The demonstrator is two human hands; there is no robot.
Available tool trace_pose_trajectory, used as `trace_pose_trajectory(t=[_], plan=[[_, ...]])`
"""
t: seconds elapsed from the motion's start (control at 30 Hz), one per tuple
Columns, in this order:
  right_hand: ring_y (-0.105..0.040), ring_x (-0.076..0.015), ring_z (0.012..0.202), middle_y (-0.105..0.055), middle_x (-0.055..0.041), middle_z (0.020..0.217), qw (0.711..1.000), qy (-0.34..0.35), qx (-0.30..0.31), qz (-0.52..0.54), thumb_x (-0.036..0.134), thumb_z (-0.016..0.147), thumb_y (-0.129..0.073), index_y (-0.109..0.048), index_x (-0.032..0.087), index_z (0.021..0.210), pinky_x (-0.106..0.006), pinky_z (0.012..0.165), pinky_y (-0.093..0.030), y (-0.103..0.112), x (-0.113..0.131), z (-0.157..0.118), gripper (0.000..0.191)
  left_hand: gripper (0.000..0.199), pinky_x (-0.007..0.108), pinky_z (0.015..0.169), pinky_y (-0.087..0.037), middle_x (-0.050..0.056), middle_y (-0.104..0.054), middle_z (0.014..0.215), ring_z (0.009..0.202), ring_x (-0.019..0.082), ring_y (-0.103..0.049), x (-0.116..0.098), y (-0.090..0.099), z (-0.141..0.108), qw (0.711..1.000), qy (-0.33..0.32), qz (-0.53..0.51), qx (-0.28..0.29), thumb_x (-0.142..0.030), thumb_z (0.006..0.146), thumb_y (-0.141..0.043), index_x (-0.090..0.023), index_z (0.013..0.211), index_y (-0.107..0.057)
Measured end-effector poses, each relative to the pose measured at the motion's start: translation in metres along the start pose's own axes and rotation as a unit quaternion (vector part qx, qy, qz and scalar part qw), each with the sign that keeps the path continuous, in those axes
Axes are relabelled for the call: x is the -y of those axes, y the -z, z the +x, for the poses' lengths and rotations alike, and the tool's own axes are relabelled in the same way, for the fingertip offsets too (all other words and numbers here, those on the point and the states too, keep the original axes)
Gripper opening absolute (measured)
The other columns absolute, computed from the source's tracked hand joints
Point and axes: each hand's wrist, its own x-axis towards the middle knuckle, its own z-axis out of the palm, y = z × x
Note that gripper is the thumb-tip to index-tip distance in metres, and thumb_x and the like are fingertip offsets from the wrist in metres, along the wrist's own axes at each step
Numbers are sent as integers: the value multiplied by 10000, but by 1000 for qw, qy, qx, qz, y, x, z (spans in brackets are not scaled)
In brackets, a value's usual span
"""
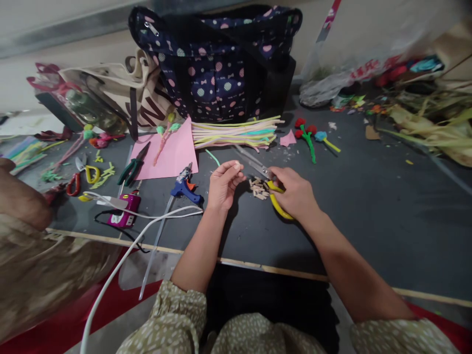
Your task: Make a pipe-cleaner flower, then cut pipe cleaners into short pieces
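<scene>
My left hand (pixel 224 186) is closed in a pinch, thumb against the fingertips. A thin green pipe cleaner (pixel 213 157) sticks out from behind its fingers; the rest is hidden by the hand. My right hand (pixel 293 189) grips yellow-handled scissors (pixel 280 204) by the handles. The blades point up and to the left, past the left fingertips, and look slightly apart. Between the hands, on the dark table (pixel 368 221), lies a small pile of short beige cut pieces (pixel 259 188). A bundle of pastel pipe cleaners (pixel 236 132) rests behind them.
A blue glue gun (pixel 184 191) and green-handled pliers (pixel 133 166) lie left, by pink paper (pixel 167 162). A white cable (pixel 121 265) crosses the table edge near a purple power block (pixel 124 210). A patterned bag (pixel 221 73) stands behind. Pipe-cleaner flowers (pixel 308 137) lie right. Another person's arm (pixel 22 196) is at left.
</scene>
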Motion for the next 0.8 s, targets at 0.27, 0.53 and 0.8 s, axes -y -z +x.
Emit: trace_pose_trajectory(t=[0.27, 0.53, 0.8], plan=[[-628, -204, 811, -648, -37, 926, 999, -49, -16, -8, 173, 746, -597, -606, 221, 1108, -287, 653, -441, 3, -4, -1, 365, 294, 181, 657, -546, -29, -710, 763, 574, 48, -632, 0, 2, 1, 999, 16, -37, 27, -236, 636, -842, -198, 848, -643], [-609, -179, 799, -668, -35, 918, 998, -3, -41, -41, 157, 788, -554, -643, 209, 1092, -260, 634, -409, -1, -1, -5, 321, 253, 154, 655, -539, -48, -689, 758, 582, 29, -621, -2, 2, 0, 997, 34, -67, 29, -192, 683, -809, -186, 860, -627], [-573, -151, 728, -646, -27, 863, 995, 33, -63, -70, 140, 785, -546, -665, 208, 1045, -239, 570, -356, -1, 2, -4, 294, 238, 171, 644, -549, -57, -655, 674, 584, 47, -623, -2, 2, -1, 995, 28, -92, 37, -155, 666, -808, -184, 817, -626]])
